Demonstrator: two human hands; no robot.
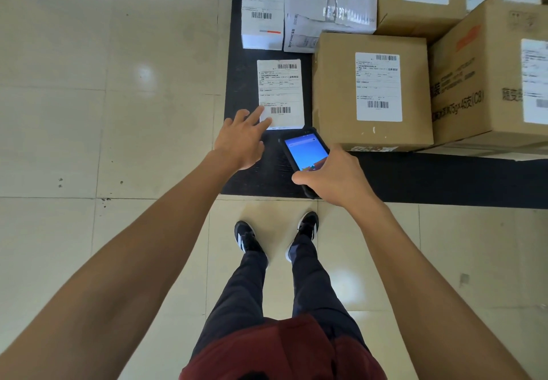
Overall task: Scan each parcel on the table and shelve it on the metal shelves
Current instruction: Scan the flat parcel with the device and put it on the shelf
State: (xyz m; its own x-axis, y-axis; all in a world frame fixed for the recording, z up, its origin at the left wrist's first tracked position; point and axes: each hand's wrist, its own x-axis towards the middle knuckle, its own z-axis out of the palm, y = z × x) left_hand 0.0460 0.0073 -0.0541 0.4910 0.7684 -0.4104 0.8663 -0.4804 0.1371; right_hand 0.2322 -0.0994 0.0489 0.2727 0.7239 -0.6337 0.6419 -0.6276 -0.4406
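Observation:
A small flat white parcel [281, 93] with a barcode label lies near the left end of the black table [415, 178]. My left hand [241, 139] reaches over its near left corner with fingers straight, the fingertips on the label. My right hand [332, 176] grips a black handheld scanner [305, 154] with a lit blue screen, held just below the parcel. A brown cardboard box [372, 92] with a white label stands right of the small parcel.
More parcels crowd the table: a white box [262, 6], a grey plastic mailer [329, 3], and several brown cartons [489, 77] at the right. Beige tiled floor [103, 98] lies left and below. My legs and shoes stand at the table edge.

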